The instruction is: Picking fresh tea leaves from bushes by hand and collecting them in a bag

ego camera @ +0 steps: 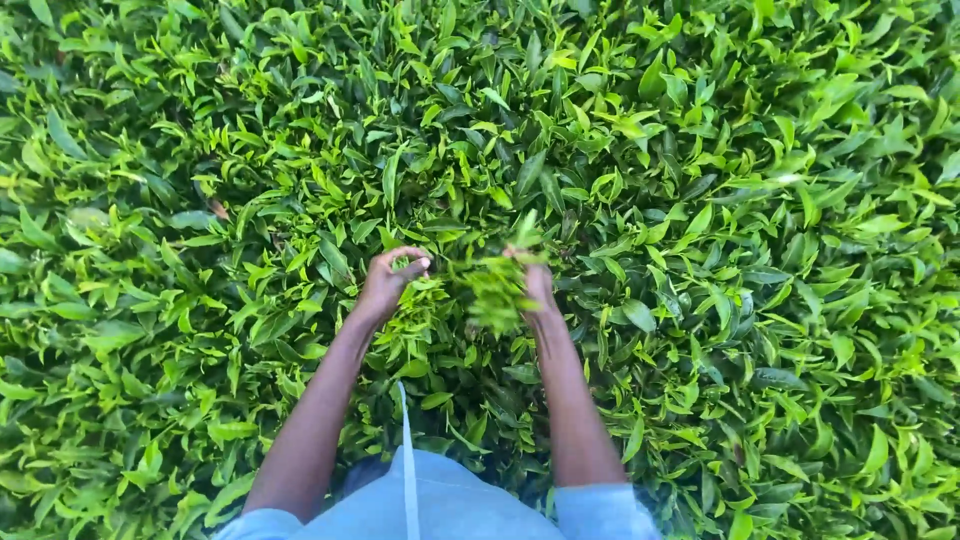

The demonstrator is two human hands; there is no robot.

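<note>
Both my arms reach forward over a dense bed of green tea bushes (700,200). My left hand (388,283) is curled, its fingers pinched together at the leaf tops; what it holds is too small to make out. My right hand (537,283) grips a bunch of plucked green leaves (497,285), which is blurred and sits between the two hands. The hands are about a hand's width apart, just above the bush surface.
Green leaves fill the whole view on every side, bright young shoots above darker older leaves. My light blue garment (440,500) with a thin strap shows at the bottom edge.
</note>
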